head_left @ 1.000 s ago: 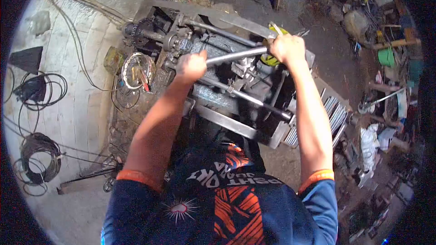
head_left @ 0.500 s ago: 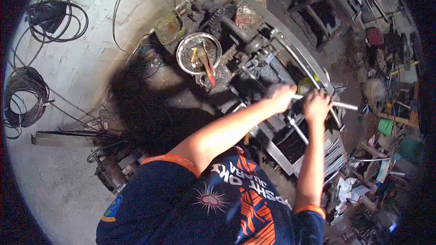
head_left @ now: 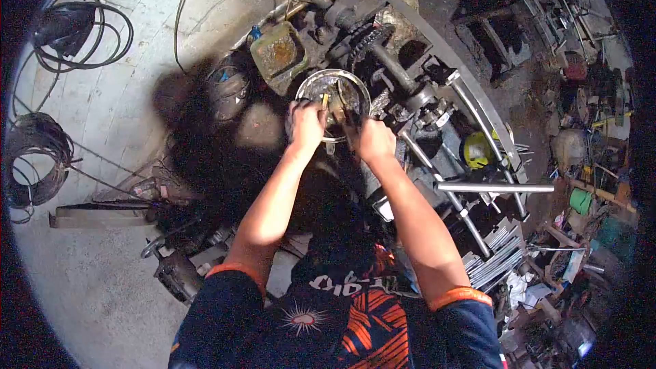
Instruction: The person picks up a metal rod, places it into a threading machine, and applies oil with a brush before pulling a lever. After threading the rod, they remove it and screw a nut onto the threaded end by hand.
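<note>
My left hand (head_left: pixel 307 124) is at the left rim of a round metal bowl (head_left: pixel 366 89), its fingers closed around the edge. At the bowl's lower right, my right hand (head_left: pixel 376 141) is closed; blur and shadow hide what it grips. A brush-like tool (head_left: pixel 344 104) and a small yellow piece (head_left: pixel 325 100) show inside the bowl, between the hands. To the right, a bright metal rod (head_left: pixel 495 188) lies across the rails (head_left: pixel 465 215) of a dark machine, touched by neither hand.
A greasy green container (head_left: pixel 279 51) stands behind the bowl. The machine's shaft (head_left: pixel 393 68) runs beyond my right hand. A yellow-green round object (head_left: pixel 478 150) and a stack of thin metal rods (head_left: pixel 497 256) are at the right. Coiled cable (head_left: pixel 41 157) is far left.
Both hands have left the bright rod and moved left to the bowl. The rod now rests across the rails. The view has shifted, so the bowl and machine appear lower and further right.
</note>
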`<action>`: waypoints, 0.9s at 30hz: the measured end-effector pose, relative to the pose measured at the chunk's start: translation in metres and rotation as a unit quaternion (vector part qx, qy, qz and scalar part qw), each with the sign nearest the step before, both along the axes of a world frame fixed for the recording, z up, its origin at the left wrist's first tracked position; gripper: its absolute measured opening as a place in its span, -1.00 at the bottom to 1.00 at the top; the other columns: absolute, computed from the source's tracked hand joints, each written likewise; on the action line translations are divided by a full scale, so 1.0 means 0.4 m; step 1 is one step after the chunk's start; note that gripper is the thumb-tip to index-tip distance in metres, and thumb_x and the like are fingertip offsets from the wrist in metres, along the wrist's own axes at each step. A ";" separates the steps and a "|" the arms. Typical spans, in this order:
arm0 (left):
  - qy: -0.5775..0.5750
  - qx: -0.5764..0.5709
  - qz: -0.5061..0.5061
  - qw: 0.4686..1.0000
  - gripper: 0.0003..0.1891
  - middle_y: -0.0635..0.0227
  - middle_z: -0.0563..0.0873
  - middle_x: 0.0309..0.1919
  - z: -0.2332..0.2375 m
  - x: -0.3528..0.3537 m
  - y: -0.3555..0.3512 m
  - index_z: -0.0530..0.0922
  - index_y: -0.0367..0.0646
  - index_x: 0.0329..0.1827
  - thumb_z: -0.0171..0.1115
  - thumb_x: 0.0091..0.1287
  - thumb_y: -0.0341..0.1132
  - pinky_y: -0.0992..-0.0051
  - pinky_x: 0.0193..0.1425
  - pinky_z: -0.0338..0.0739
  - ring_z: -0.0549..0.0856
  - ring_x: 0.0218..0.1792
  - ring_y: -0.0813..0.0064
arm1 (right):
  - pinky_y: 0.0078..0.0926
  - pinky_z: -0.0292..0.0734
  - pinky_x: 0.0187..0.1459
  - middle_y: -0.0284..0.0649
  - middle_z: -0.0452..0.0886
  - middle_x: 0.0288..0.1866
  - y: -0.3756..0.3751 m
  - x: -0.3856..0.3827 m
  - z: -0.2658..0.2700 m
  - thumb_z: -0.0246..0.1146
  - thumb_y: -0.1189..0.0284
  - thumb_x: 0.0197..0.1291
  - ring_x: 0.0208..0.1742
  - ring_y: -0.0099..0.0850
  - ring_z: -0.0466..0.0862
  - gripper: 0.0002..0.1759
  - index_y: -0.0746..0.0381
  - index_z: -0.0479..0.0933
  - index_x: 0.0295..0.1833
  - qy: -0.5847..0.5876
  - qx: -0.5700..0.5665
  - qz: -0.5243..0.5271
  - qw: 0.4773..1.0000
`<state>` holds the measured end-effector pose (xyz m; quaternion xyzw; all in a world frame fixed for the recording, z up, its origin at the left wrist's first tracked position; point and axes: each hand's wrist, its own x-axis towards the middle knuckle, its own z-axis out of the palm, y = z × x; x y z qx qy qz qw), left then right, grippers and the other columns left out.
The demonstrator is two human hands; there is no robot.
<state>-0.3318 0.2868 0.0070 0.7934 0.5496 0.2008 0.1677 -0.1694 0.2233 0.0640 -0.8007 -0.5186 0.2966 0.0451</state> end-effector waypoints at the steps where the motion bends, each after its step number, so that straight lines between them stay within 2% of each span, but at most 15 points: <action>1: -0.001 -0.002 -0.004 1.000 -0.84 0.13 0.70 -0.37 -0.005 -0.001 0.007 0.67 -0.20 -0.31 0.36 0.05 -0.38 0.22 -0.03 0.48 0.66 -0.27 0.12 | -0.09 0.58 -0.08 0.13 0.66 -0.29 0.005 -0.001 -0.010 0.24 -0.01 0.12 -0.18 0.03 0.68 -0.51 0.24 0.61 -0.15 0.012 -0.017 -0.002 1.000; 3: 0.029 0.008 0.014 0.999 -0.82 0.13 0.70 -0.36 -0.012 0.007 0.002 0.66 -0.18 -0.33 0.40 -0.03 -0.39 0.19 0.04 0.41 0.63 -0.24 0.12 | -0.12 0.56 0.00 0.13 0.66 -0.21 0.007 0.017 -0.055 0.28 0.07 0.09 -0.09 0.01 0.67 -0.56 0.23 0.61 -0.12 0.046 -0.059 -0.032 0.997; 5: 0.024 -0.053 0.015 0.998 -0.82 0.04 0.68 -0.43 -0.042 0.006 0.015 0.62 -0.22 -0.36 0.40 -0.03 -0.41 0.16 -0.18 0.50 0.67 -0.32 0.01 | -0.11 0.55 0.04 0.17 0.65 -0.20 -0.020 0.045 -0.147 0.21 0.22 0.14 -0.09 0.08 0.65 -0.64 0.36 0.62 -0.28 0.069 0.053 0.023 0.996; 6: 0.010 -0.052 0.022 0.998 -0.82 0.03 0.68 -0.45 -0.031 0.013 0.014 0.61 -0.23 -0.36 0.40 -0.02 -0.41 0.15 -0.23 0.51 0.68 -0.34 -0.01 | -0.08 0.54 0.03 0.20 0.64 -0.23 -0.014 0.057 -0.059 0.17 0.39 0.08 -0.08 0.13 0.63 -0.74 0.39 0.57 -0.26 0.100 0.008 0.057 0.993; 8: 0.004 -0.050 0.019 0.999 -0.86 -0.01 0.68 -0.49 -0.036 0.012 0.017 0.62 -0.22 -0.31 0.25 0.08 -0.38 0.05 -0.26 0.52 0.69 -0.35 -0.05 | -0.08 0.51 0.04 0.21 0.62 -0.18 -0.045 0.083 -0.032 0.18 0.40 0.07 -0.05 0.09 0.62 -0.72 0.36 0.57 -0.16 0.085 0.020 0.067 0.994; 9: 0.042 -0.074 0.031 0.996 -0.79 -0.02 0.69 -0.45 -0.030 0.012 0.023 0.65 -0.23 -0.30 0.40 -0.02 -0.41 0.15 -0.24 0.54 0.70 -0.33 0.00 | -0.09 0.48 0.05 0.22 0.60 -0.12 -0.066 0.099 -0.013 0.18 0.41 0.06 -0.01 0.06 0.60 -0.68 0.32 0.57 -0.07 0.072 0.035 0.077 0.994; 11: 0.031 -0.152 0.037 0.987 -0.77 -0.01 0.70 -0.43 0.021 0.014 0.025 0.67 -0.20 -0.27 0.41 -0.03 -0.40 0.20 -0.24 0.56 0.72 -0.34 0.05 | 0.03 0.48 -0.09 0.23 0.59 -0.20 -0.121 0.141 0.090 0.09 0.49 0.11 -0.12 0.16 0.59 -0.74 0.35 0.51 -0.10 0.104 0.074 0.033 0.991; 13: 0.010 -0.131 0.042 0.990 -0.75 0.05 0.72 -0.43 0.078 0.017 0.013 0.68 -0.20 -0.26 0.42 -0.05 -0.38 0.27 -0.23 0.58 0.73 -0.35 0.11 | 0.06 0.51 -0.08 0.25 0.57 -0.11 -0.186 0.186 0.161 0.05 0.53 0.09 -0.15 0.17 0.61 -0.68 0.33 0.46 -0.01 0.061 0.137 -0.019 0.988; 14: -0.018 -0.099 0.036 0.994 -0.76 0.08 0.73 -0.43 0.053 0.003 0.018 0.68 -0.20 -0.27 0.43 -0.04 -0.39 0.30 -0.22 0.59 0.74 -0.36 0.15 | 0.05 0.50 -0.04 0.14 0.59 -0.09 -0.211 0.208 0.203 0.05 0.52 0.12 -0.12 0.11 0.63 -0.66 0.31 0.45 0.04 0.009 0.093 -0.035 0.995; 15: -0.046 -0.066 0.032 0.996 -0.77 0.11 0.73 -0.42 0.034 0.002 0.014 0.68 -0.20 -0.28 0.43 -0.04 -0.40 0.33 -0.21 0.59 0.74 -0.36 0.19 | 0.02 0.47 0.03 0.06 0.60 -0.10 -0.261 0.249 0.144 0.06 0.49 0.13 -0.07 0.01 0.63 -0.67 0.33 0.44 0.03 -0.086 0.153 0.007 0.984; 17: -0.020 -0.030 0.000 0.999 -0.80 0.11 0.74 -0.31 0.120 0.061 -0.017 0.65 -0.28 -0.30 0.43 0.00 -0.46 0.39 -0.15 0.58 0.75 -0.26 0.24 | -0.03 0.43 0.09 0.03 0.60 -0.11 -0.320 0.301 0.138 0.04 0.48 0.14 -0.03 -0.06 0.63 -0.69 0.34 0.45 0.00 -0.102 0.156 -0.016 0.982; 19: -0.120 -0.131 0.002 0.984 -0.81 0.17 0.75 -0.32 0.159 0.123 -0.057 0.64 -0.25 -0.26 0.41 0.05 -0.48 0.44 -0.16 0.58 0.75 -0.27 0.31 | -0.09 0.43 0.10 0.04 0.60 -0.10 -0.373 0.332 0.120 0.02 0.49 0.14 -0.06 -0.07 0.64 -0.68 0.32 0.45 0.01 -0.127 0.158 -0.015 0.979; 21: -0.169 -0.224 -0.079 0.956 -0.81 0.25 0.75 -0.29 0.175 0.200 -0.095 0.63 -0.27 -0.19 0.36 0.13 -0.48 0.47 -0.10 0.60 0.74 -0.22 0.43 | -0.12 0.42 0.10 0.04 0.59 -0.06 -0.422 0.351 0.098 0.01 0.50 0.13 -0.07 -0.07 0.64 -0.64 0.30 0.43 0.06 -0.148 0.174 0.001 0.974; 23: -0.145 -0.220 -0.143 0.954 -0.78 0.24 0.75 -0.28 0.207 0.294 -0.145 0.63 -0.29 -0.13 0.35 0.15 -0.48 0.47 -0.08 0.59 0.74 -0.20 0.45 | -0.14 0.43 0.08 0.04 0.56 0.00 -0.451 0.352 0.125 0.07 0.50 0.09 -0.07 -0.07 0.63 -0.62 0.30 0.41 0.08 -0.150 0.178 -0.001 0.972; 27: -0.142 -0.207 -0.266 0.931 -0.72 0.13 0.75 -0.20 0.196 0.474 -0.198 0.62 -0.25 0.00 0.30 0.22 -0.42 0.44 -0.07 0.57 0.74 -0.18 0.39 | -0.13 0.46 0.01 0.02 0.55 -0.14 -0.531 0.397 0.200 0.13 0.52 0.08 -0.13 -0.02 0.60 -0.65 0.31 0.43 0.04 -0.112 0.254 -0.077 0.958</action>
